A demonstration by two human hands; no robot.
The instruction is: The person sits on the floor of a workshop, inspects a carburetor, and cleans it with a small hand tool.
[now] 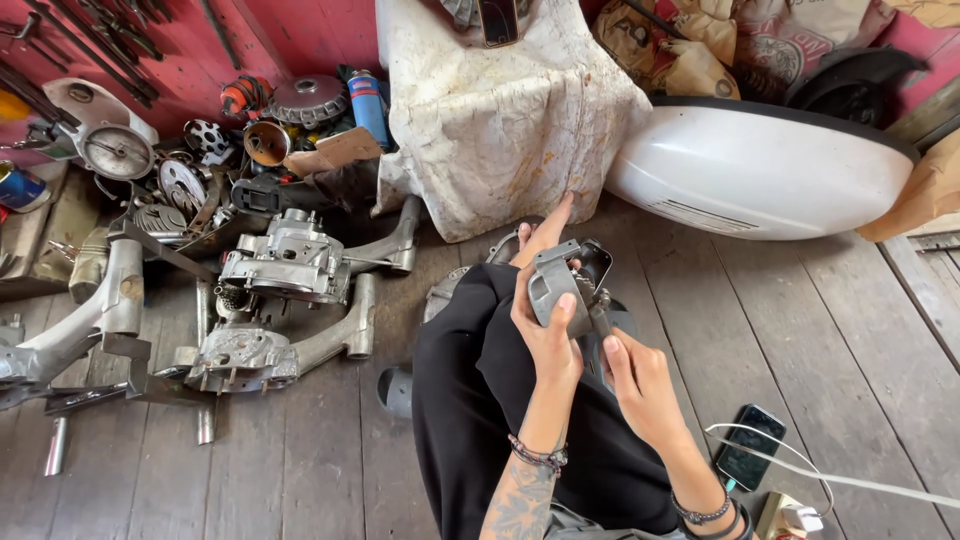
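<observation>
Grey metal bracket sits above the person's lap, held upright in the left hand, whose grip is closed around it with the thumb on its face. Right hand pinches a dark slim tool against the bracket's right edge. Bare wooden floor lies open to the right of both hands, with a black phone and white cable nearby. Engine casings crowd the left; a blue canister stands beyond them.
</observation>
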